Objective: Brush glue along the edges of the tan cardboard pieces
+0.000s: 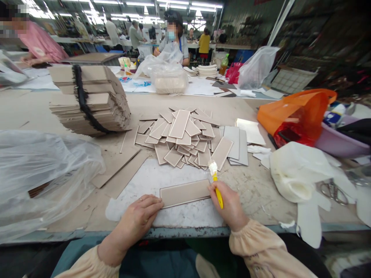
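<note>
The left hand [138, 218] lies flat, pinning one cardboard strip [185, 193]. The right hand [228, 204] grips a glue brush [216, 181] at the strip's end. A heap of strips [185, 137] waits behind.

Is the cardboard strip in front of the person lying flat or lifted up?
Flat. The cardboard strip lies on the white sheet; the left hand presses its left end, and the right hand holds a brush.

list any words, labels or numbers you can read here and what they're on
None can be read.
The cardboard strip under the left hand and the loose cardboard pieces are blank.
The yellow-handled brush in the right hand shows no marking.
The blue print on the sheets on the far table is too blurred to read.
</note>
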### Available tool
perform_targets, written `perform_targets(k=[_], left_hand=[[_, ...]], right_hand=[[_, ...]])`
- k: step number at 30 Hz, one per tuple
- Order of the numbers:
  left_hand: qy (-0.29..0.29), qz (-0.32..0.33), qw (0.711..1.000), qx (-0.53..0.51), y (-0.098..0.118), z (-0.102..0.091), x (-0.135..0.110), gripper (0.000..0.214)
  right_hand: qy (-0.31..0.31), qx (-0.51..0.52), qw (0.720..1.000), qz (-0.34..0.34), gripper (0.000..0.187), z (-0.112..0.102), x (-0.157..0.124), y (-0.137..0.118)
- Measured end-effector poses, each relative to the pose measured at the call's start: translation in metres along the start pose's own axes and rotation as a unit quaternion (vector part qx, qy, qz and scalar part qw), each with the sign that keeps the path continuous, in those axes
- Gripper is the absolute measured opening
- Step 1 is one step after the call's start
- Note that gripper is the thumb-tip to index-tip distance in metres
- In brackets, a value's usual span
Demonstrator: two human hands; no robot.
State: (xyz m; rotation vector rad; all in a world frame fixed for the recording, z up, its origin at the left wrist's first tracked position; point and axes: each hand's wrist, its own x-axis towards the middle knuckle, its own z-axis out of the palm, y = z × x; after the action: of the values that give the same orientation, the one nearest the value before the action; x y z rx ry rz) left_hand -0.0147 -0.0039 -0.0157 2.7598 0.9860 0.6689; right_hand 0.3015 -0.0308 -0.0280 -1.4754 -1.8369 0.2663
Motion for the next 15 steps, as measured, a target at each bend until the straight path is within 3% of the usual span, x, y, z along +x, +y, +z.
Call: perform_targets(k=[15], left_hand=[[-0.001,-0.011,1.0,-0.003,0.0009,0.0049,-0.0018,0.023]], right_hand=[[-0.019,-0.079,0.997,-0.008,0.013,0.0005,-0.0028,-0.0016]])
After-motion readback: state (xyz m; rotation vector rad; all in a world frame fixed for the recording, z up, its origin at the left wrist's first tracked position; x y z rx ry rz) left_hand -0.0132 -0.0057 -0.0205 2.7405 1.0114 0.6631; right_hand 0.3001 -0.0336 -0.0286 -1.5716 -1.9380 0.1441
